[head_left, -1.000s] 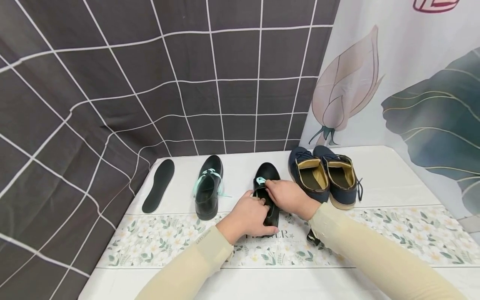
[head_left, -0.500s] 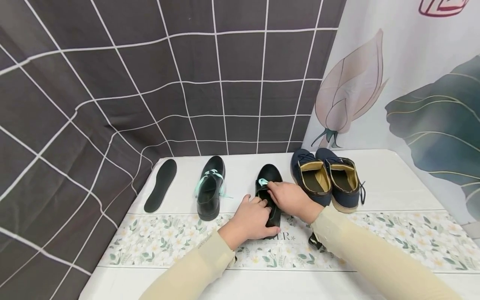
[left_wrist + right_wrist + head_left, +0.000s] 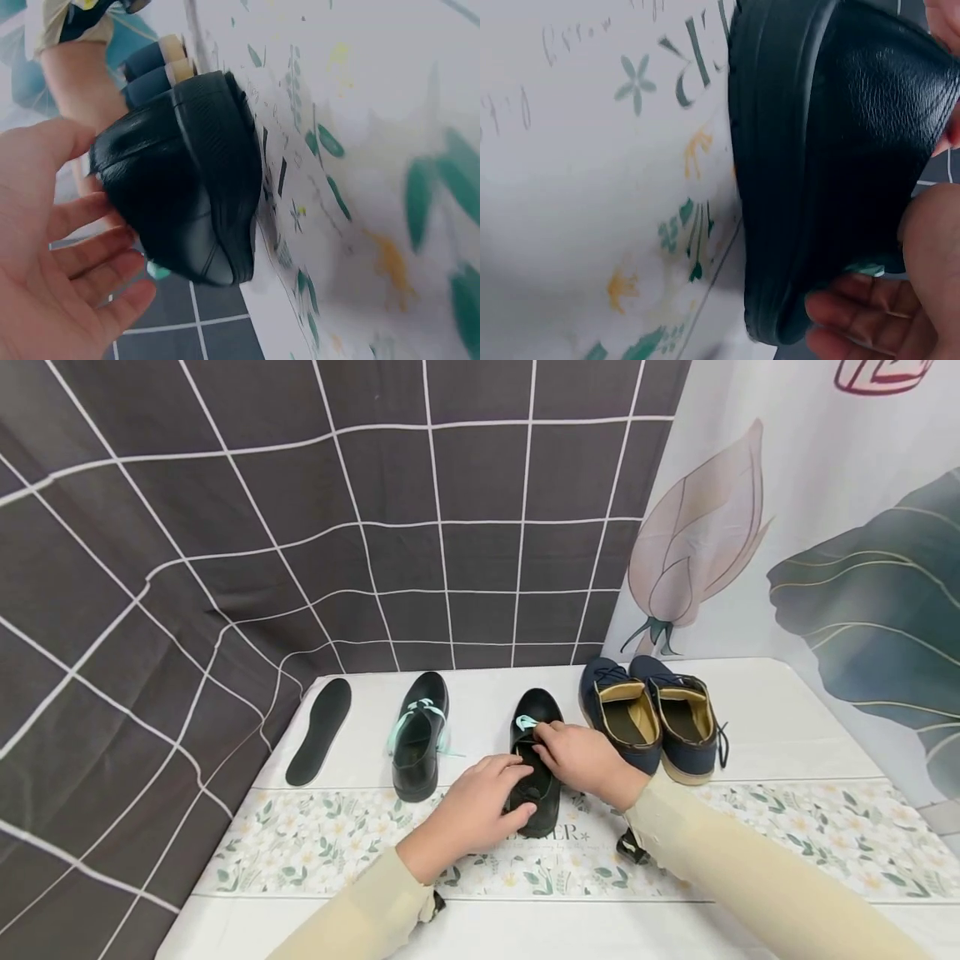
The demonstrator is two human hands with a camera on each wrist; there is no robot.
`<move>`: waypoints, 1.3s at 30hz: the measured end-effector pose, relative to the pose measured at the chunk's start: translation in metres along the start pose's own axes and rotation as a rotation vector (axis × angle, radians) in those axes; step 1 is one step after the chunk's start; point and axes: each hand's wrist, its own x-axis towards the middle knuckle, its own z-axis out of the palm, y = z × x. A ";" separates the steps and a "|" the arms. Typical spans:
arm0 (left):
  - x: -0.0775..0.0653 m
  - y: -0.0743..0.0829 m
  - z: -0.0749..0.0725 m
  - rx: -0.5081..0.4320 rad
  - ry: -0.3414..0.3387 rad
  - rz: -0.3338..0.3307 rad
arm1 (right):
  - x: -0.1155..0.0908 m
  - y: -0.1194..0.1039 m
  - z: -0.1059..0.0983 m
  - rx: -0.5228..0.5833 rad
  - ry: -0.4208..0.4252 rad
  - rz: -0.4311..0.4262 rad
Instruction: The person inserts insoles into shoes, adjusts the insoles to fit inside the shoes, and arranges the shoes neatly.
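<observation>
A black leather shoe (image 3: 536, 818) with mint-green laces (image 3: 526, 722) stands mid-table, toe pointing away. My right hand (image 3: 583, 758) grips its right upper edge close to the laces, thumb near the opening. In the right wrist view the right fingers (image 3: 862, 311) lie against the shoe's upper. My left hand (image 3: 480, 802) hovers at the left of the opening, fingers spread and loosely bent, holding nothing. The left wrist view has the left palm (image 3: 45, 262) facing the shoe's heel (image 3: 165, 165).
The matching black shoe (image 3: 415, 764) stands to the left, laces trailing on the table. Beyond it lies a black insole (image 3: 321, 731). A pair of navy shoes (image 3: 690, 743) with tan linings stands close to my right hand. A dark tiled-pattern curtain (image 3: 480, 552) hangs behind the table.
My left hand has lifted off the shoe and drawn back to the left, uncovering more of the opening and heel. The right hand keeps its place near the laces.
</observation>
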 end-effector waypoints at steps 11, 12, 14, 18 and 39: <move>-0.032 -0.021 -0.004 -0.113 0.029 -0.087 | -0.008 -0.003 -0.004 -0.003 0.018 0.049; -0.034 -0.022 -0.004 -0.120 0.027 -0.095 | -0.010 -0.003 -0.005 0.012 0.014 0.067; -0.037 -0.024 -0.004 -0.146 0.017 -0.116 | -0.014 -0.005 -0.007 0.052 -0.001 0.117; -0.046 -0.026 -0.006 -0.266 -0.008 -0.184 | -0.023 -0.010 -0.014 0.216 -0.084 0.284; -0.102 -0.045 -0.015 -0.530 -0.013 -0.312 | -0.016 -0.028 -0.001 0.708 -0.333 0.533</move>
